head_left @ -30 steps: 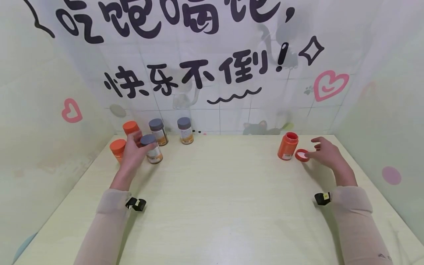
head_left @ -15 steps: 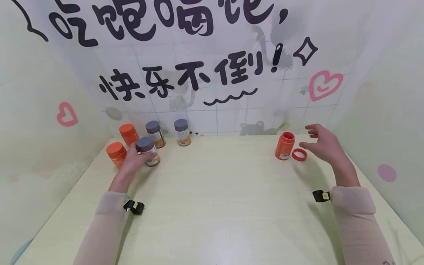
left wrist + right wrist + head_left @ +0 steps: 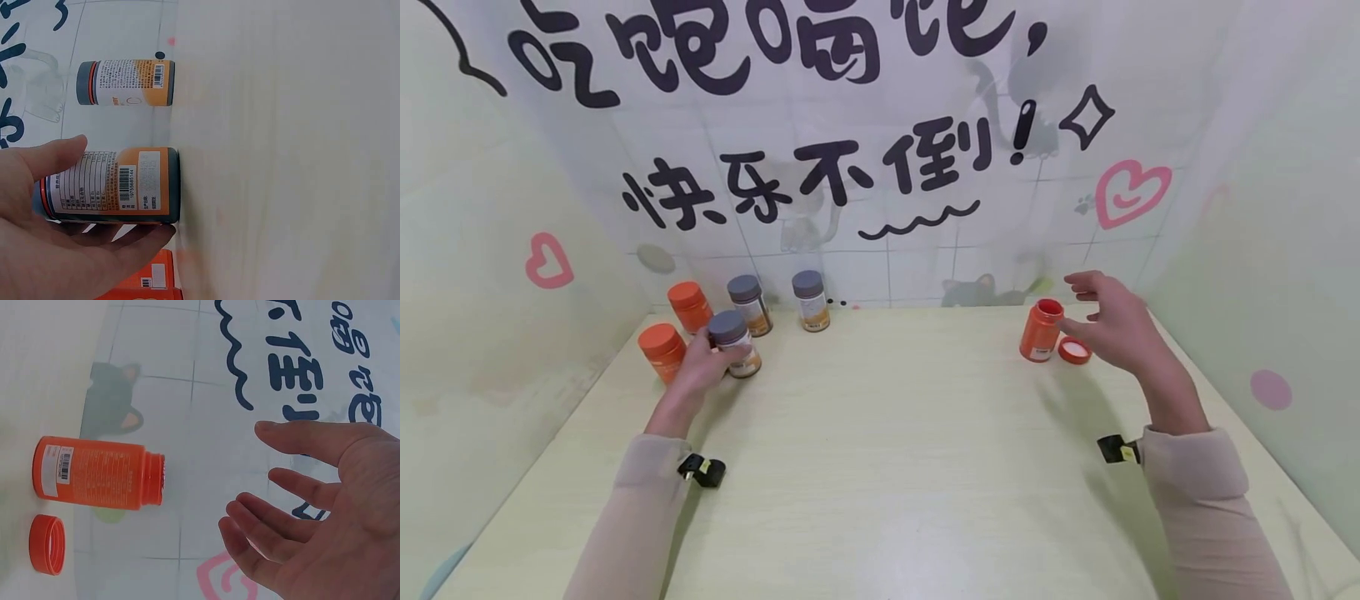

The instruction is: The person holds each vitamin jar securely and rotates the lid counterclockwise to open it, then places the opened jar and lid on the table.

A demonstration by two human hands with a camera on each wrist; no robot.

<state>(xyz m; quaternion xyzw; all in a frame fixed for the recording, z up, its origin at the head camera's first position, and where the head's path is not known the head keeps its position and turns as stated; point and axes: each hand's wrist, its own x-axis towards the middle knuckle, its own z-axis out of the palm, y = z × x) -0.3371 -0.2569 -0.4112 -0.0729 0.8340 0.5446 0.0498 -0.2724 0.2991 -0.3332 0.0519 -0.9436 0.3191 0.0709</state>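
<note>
Right in the head view, the orange jar (image 3: 1038,336) and loose cap (image 3: 1075,351) look like smooth, faintly glossy plastic. Lower left in the left wrist view, the grey-lidded jar (image 3: 115,187) wears a smooth label (image 3: 134,182) — the sleeves (image 3: 622,525) look matt cloth, the tabletop (image 3: 880,425) smooth, wood-like.

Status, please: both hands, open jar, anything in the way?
Left hand grips a grey-lidded jar. Right hand empty, near the uncapped red jar. Red cap beside it; nothing seen covering the jar mouth.
</note>
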